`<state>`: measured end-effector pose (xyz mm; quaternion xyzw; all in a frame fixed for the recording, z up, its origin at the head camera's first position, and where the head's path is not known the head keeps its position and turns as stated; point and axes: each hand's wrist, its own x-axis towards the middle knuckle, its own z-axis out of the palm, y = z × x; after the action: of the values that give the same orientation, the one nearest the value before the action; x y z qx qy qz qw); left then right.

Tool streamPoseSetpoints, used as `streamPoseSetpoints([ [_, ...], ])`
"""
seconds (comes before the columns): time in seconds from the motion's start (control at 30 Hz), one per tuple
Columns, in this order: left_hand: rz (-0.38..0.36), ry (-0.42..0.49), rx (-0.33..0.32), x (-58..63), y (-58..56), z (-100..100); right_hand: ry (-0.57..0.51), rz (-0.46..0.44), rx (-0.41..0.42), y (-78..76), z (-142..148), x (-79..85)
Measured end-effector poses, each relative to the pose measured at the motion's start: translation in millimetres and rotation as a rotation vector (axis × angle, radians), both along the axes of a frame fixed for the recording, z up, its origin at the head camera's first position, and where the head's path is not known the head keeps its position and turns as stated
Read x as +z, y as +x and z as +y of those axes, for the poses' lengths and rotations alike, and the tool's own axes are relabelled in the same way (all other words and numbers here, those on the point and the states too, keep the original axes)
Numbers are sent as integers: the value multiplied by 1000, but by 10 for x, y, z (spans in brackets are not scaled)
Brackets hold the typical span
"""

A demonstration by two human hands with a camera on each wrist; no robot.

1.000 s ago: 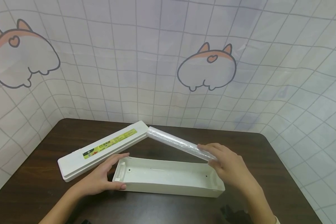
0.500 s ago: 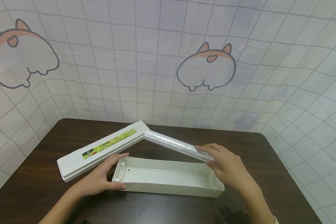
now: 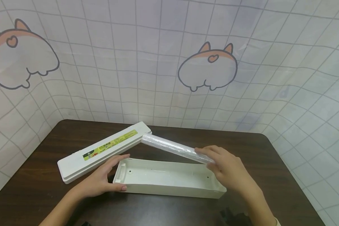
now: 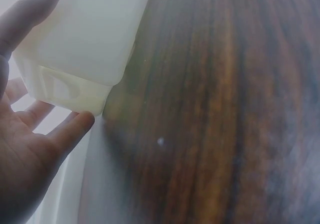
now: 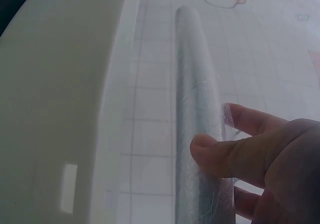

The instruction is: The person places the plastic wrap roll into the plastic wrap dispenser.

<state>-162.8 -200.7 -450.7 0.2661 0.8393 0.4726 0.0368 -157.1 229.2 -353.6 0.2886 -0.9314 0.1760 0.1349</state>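
Note:
A long, open-topped white plastic box (image 3: 169, 191) stands on the table, its inside facing up. My left hand (image 3: 101, 179) grips its left end; the thumb lies on the front wall and the fingers reach round the end wall (image 4: 60, 84) in the left wrist view. Behind the box, a clear, shiny roll of plastic wrap (image 3: 172, 147) slants down to the right. Near its right end my right hand (image 3: 228, 168) holds it, with the thumb across the roll (image 5: 195, 74) in the right wrist view. The roll's far end overlaps the white lid's corner in the head view; contact cannot be told.
The long white lid (image 3: 73, 165) with a yellow-green label (image 3: 110, 145) lies diagonally at the back left. Dark brown wood covers the table (image 3: 243, 147). A white gridded curtain (image 3: 147, 78) with cartoon animals hangs behind and at the sides.
The roll of plastic wrap has moved slightly left and toward me, and my right hand with it. My left hand, the box and the lid stay in place.

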Motion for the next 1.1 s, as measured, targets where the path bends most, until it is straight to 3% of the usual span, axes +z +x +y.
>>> streamPoseSetpoints([
  [0.3, -5, -7, 3, -2, 15, -4, 33, 32, 18, 12, -45, -13],
  [1.1, 15, -18, 11, -16, -5, -7, 51, 13, 62, 5, -100, -51],
])
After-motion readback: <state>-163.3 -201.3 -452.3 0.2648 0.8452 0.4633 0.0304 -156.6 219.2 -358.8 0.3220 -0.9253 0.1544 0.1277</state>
